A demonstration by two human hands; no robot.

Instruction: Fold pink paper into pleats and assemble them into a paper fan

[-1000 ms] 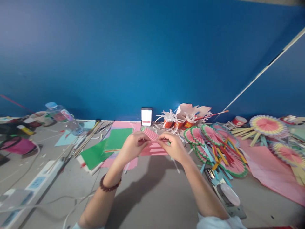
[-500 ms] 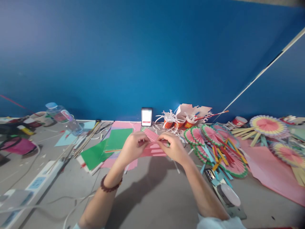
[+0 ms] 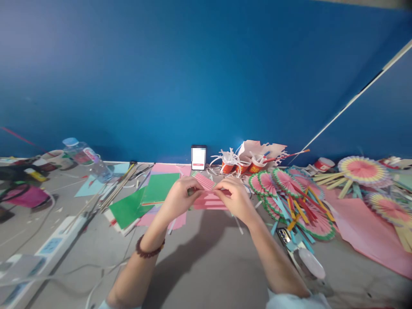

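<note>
Between my hands is a pink pleated paper (image 3: 210,203), its folds running crosswise like stripes. My left hand (image 3: 183,196), with a dark bead bracelet on the wrist, pinches it near the left part of a fold. On the same fold, a short way to the right, my right hand (image 3: 233,198) pinches the paper between thumb and fingers. Another pink striped pleated piece (image 3: 204,180) shows just beyond my fingertips. Green paper sheets (image 3: 160,188) lie left of my left hand, over pink and lilac ones.
A phone (image 3: 198,158) leans upright against the blue wall. Red cups (image 3: 257,164) with paper strips and pens stand right of it. Finished paper fans (image 3: 277,189) are piled at right, near another phone (image 3: 283,234). A bottle (image 3: 88,156) and power strip (image 3: 53,246) are at left.
Both hands keep their pinch on the pink paper, with only slight finger movement. The view has shifted very slightly; the other things stay put.
</note>
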